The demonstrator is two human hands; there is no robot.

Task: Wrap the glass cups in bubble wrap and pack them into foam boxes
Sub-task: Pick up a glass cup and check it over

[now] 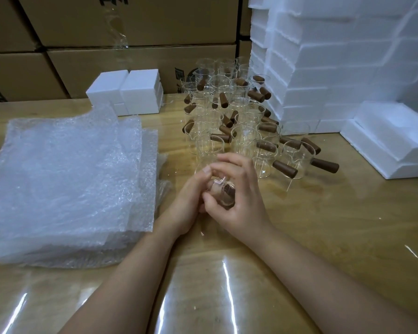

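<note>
Both hands meet over the near middle of the bench [323, 225]: my left hand [191, 201] and right hand [241, 196] curl their fingers round one cup [223, 195], its brown handle showing between them. It seems still unwrapped. Bubble wrap [65, 179] lies left, more cups [239, 121] crowd just beyond, and foam boxes [391, 145] sit right. My judgement: the smooth glass could slip from my fingers, or knock the crowded cups and chip.
</note>
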